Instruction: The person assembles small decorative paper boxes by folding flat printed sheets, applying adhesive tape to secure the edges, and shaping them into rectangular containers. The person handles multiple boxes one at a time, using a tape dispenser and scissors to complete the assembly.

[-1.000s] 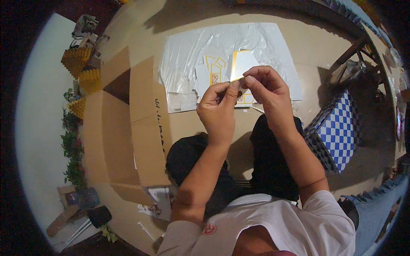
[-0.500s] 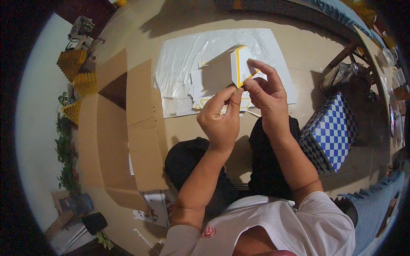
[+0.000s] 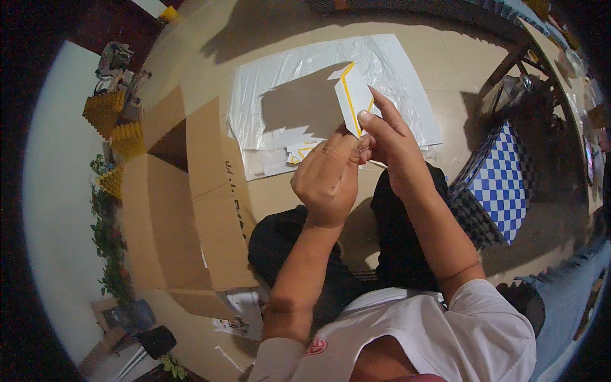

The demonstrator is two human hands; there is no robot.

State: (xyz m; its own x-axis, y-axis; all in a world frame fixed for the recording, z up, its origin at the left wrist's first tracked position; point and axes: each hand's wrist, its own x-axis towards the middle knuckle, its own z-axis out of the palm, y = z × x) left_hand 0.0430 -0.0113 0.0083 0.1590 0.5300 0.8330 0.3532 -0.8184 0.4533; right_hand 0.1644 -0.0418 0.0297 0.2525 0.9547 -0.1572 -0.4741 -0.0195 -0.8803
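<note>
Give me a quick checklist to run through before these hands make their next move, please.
1. Right hand gripping the white card piece: ok, thumb on its face.
2. Left hand at the piece's lower end: ok; its fingertip grip is hidden: cannot tell.
3. Piece bent along its yellow line: ok, two faces stand at an angle.
4. Both hands apart from the cardboard box: ok.
5. Right hand apart from the blue-and-white checkered thing: ok.

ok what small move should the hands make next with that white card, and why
Probably press the crease near its lower corner: the right hand grips the white card with its thumb on the face, the left hand is at that corner, and the narrow side panel stands angled to the face.
</note>
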